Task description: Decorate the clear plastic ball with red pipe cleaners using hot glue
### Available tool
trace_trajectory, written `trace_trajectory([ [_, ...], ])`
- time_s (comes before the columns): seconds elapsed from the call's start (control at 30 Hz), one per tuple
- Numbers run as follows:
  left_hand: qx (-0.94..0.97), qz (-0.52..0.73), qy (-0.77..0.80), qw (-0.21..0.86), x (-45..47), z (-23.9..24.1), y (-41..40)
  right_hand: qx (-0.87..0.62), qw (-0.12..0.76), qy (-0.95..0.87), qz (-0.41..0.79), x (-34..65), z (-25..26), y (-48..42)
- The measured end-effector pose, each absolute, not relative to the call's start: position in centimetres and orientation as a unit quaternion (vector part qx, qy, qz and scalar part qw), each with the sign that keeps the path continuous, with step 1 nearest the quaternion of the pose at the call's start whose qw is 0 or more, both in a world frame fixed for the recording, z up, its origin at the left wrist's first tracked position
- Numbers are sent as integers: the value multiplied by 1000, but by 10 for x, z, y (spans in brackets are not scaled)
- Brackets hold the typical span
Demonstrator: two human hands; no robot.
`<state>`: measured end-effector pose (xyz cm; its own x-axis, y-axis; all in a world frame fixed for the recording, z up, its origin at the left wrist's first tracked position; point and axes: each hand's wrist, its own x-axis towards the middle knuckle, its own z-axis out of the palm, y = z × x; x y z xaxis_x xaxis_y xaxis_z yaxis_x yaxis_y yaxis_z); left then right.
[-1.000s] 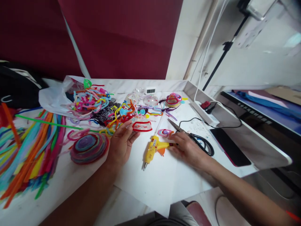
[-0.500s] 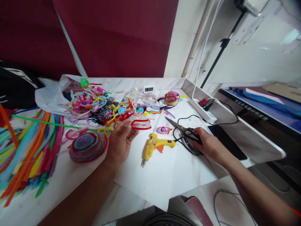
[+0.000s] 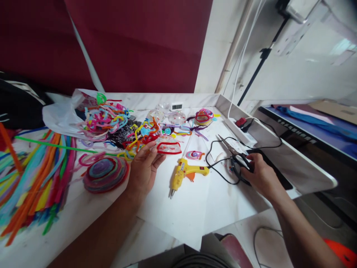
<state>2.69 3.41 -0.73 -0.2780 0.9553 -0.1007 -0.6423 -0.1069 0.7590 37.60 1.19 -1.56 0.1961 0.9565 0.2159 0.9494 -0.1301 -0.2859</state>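
Between the fingertips of my left hand (image 3: 145,167) is a clear plastic dome (image 3: 169,146) with a red pipe cleaner along its rim. My right hand (image 3: 262,173) grips black-handled scissors (image 3: 236,153), their blades pointing away to the upper left. A yellow glue gun (image 3: 184,173) lies on its side on white paper between my hands, its nozzle toward me. Just behind it sits a small pink and purple coiled piece (image 3: 194,155). Left of my left hand rests a round disc of coiled pipe cleaners (image 3: 104,173).
Loose pipe cleaners (image 3: 36,175) fan out at far left, with a tangled heap (image 3: 104,117) by a plastic bag (image 3: 60,117). Clear domes (image 3: 177,118) and a small digital clock (image 3: 176,107) stand at the back. A power strip (image 3: 242,132) and black cord (image 3: 223,182) lie at right.
My right hand has moved to the right with the scissors, away from the glue gun. My left hand keeps the dome in nearly the same place.
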Motion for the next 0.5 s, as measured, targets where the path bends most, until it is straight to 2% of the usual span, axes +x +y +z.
trace_trajectory([
  [0.33, 209, 713, 364, 562, 27, -8, 35, -806, 159, -571, 13, 370, -22, -3],
  [0.5, 210, 712, 373, 557, 27, -8, 34, -811, 183, -556, 14, 375, -24, -13],
])
